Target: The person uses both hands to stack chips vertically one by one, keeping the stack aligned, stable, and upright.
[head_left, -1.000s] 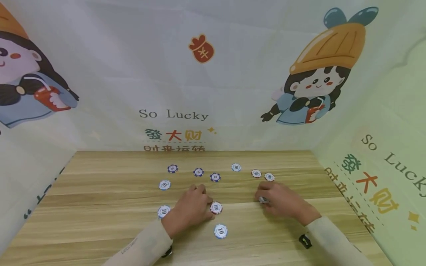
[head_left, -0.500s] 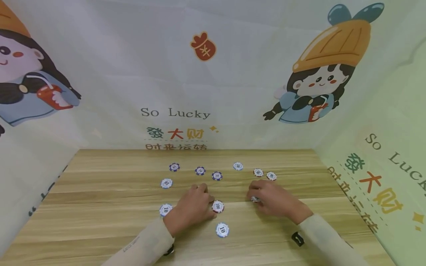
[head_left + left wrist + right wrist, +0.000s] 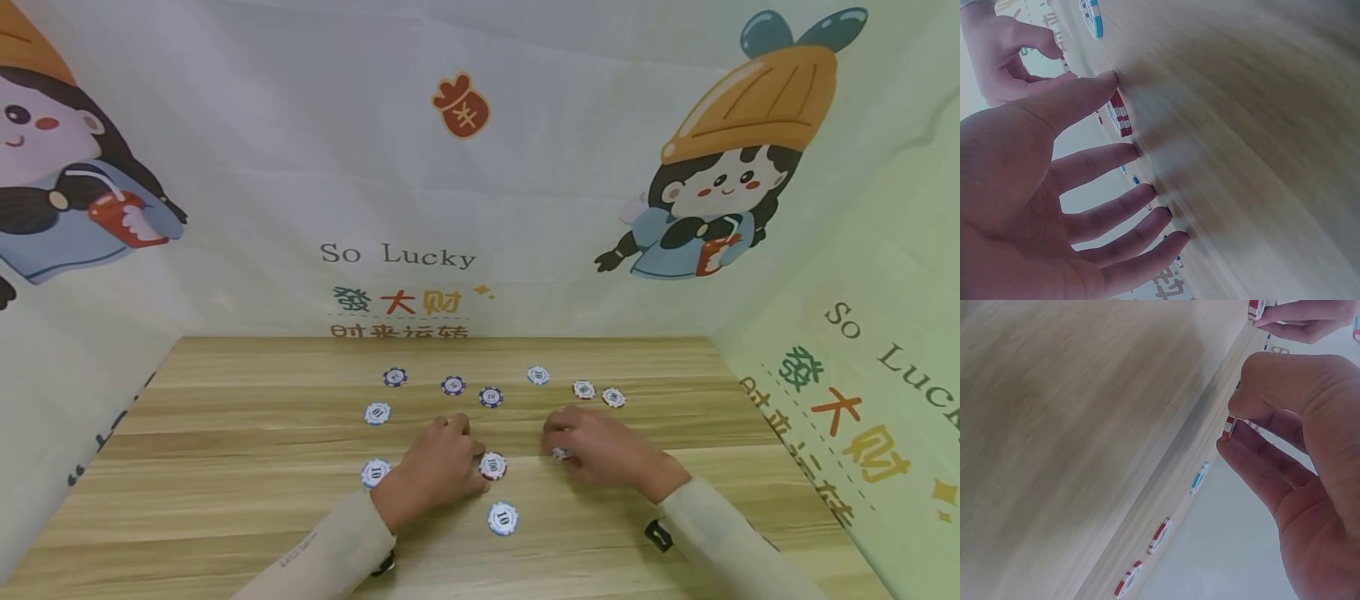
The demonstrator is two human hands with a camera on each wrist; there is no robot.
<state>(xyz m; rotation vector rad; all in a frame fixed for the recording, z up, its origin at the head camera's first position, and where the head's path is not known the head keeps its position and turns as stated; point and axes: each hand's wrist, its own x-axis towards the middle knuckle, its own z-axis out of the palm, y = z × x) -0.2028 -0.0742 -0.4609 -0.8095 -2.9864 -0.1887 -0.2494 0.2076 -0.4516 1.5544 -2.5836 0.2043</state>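
My right hand [image 3: 596, 446] pinches a red-and-white poker chip [image 3: 1229, 427] between thumb and fingers, low over the wooden table [image 3: 247, 442]. Much of that chip is covered by the fingers. My left hand [image 3: 435, 467] lies with its fingertips on the wood, its fingers extended and spread in the left wrist view. Its thumb and index finger come to either side of a short stack of red-and-white chips [image 3: 1119, 114], topped by a chip marked 100 [image 3: 492, 466]. In the head view that stack sits at the fingertips, to the left of my right hand.
A blue-and-white chip [image 3: 503, 518] lies nearer me, with another [image 3: 375, 472] beside my left wrist. Farther back are dark blue chips [image 3: 453, 385], a light blue chip [image 3: 537, 375] and two red-edged chips [image 3: 584, 389]. Printed cloth walls [image 3: 525, 208] border the table.
My right hand has moved left with the chip, closer to the stack. The left hand stays by the stack. The head view has shifted slightly.
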